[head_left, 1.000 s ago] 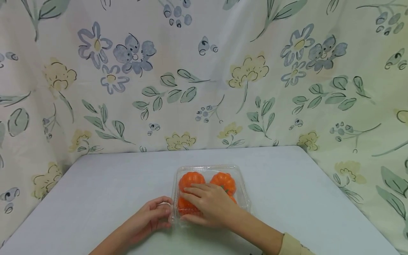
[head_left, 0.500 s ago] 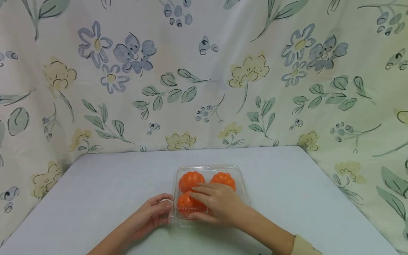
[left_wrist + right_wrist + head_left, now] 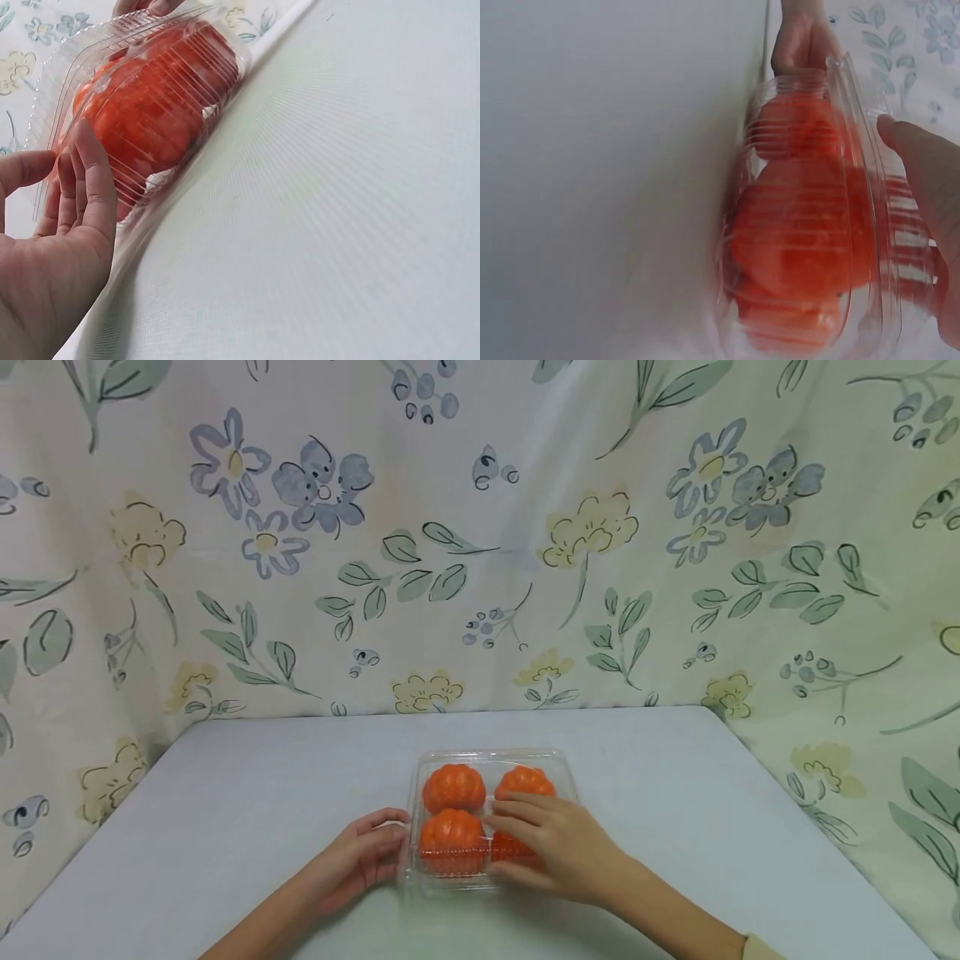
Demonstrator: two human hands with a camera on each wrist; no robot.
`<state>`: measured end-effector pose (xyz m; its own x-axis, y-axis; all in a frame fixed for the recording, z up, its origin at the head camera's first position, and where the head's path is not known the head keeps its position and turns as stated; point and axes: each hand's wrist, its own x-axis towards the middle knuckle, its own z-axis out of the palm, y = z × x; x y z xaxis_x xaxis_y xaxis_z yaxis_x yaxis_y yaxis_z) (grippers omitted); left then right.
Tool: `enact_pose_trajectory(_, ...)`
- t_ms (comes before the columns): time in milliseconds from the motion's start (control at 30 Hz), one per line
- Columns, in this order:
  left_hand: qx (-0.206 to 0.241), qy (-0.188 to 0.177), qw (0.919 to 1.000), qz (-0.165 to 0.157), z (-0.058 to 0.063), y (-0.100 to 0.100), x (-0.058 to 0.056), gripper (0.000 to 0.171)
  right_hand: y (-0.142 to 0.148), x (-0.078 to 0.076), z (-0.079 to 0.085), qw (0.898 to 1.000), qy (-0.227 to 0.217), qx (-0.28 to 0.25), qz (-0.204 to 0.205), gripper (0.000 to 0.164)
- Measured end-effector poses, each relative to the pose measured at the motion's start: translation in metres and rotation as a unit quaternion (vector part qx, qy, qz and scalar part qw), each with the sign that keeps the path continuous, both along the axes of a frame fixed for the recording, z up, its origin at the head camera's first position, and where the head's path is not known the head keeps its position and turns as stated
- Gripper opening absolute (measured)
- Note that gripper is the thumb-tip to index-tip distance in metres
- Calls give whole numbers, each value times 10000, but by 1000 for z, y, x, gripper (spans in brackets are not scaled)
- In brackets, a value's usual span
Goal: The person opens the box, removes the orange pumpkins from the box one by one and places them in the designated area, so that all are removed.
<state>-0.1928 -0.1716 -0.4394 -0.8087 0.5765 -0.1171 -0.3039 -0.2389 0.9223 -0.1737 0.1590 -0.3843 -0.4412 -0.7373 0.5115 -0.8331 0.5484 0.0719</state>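
the clear container (image 3: 487, 757) sits toward the head view's six o'clock on the white table (image 3: 300, 785), orange pumpkins (image 3: 454, 788) inside — the left hand (image 3: 352, 864) rests, loosely bent, against its nine o'clock side, the right hand (image 3: 562, 849) spread wide over its four o'clock corner

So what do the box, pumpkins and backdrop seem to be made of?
Box: thin, glossy clear plastic; its see-through, ribbed walls catch highlights.
Pumpkins: possibly plastic, given their even orange sheen, but the look leaves it open.
Backdrop: probably matte fabric, hanging in soft folds.
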Motion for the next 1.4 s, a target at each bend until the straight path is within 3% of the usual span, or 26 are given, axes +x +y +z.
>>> enact_pose_trajectory(433, 113, 14, 9998, 134, 1, 3, -6, 14, 34, 3, -10, 9975, 37, -694, -97, 47)
enact_pose_trajectory(800, 144, -11, 9995, 273, 1, 5, -12, 15, 62, 7, -15, 9891, -235, -1450, -75, 39)
enact_pose_trajectory(1033, 180, 123, 9995, 236, 0, 4, -18, 16, 78, 7, -20, 9759, -612, -2093, -32, 37)
enact_pose_trajectory(1233, 61, 69, 9994, 336, 0, 6, -19, 15, 87, 3, -23, 9594, -1009, -2630, -137, 50)
enact_pose_trajectory(1400, 105, 72, 9992, 372, 0, 8, -20, 15, 95, 0, -25, 9403, -1762, -2899, -270, 35)
